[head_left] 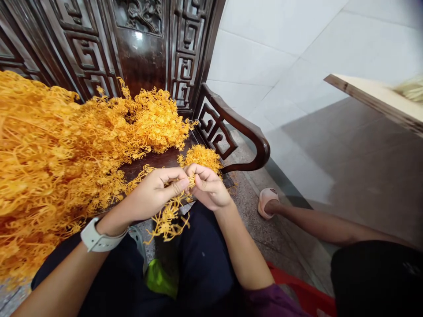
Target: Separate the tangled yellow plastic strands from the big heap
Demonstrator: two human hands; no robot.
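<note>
My left hand (165, 189), with a pale watch on its wrist, pinches a yellow-orange plastic flower piece between thumb and fingers. Close against it, my right hand (209, 187) grips the same piece from the other side. A strand of spidery plastic flowers (168, 220) dangles below my hands, over my lap. Just beyond my fingers lies a small heap of loose plastic flowers (203, 156) at the end of the bench seat. To the left, a large pile of tangled orange plastic flowers (66, 145) covers most of the seat. My fingers partly hide the held piece.
The dark carved wooden bench has a curved armrest (244, 127) at its right end. Another person's leg (310, 220) in a pink slipper (267, 202) extends from the right. A wooden board (370, 94) juts in at upper right. Something red (304, 290) stands low beside me.
</note>
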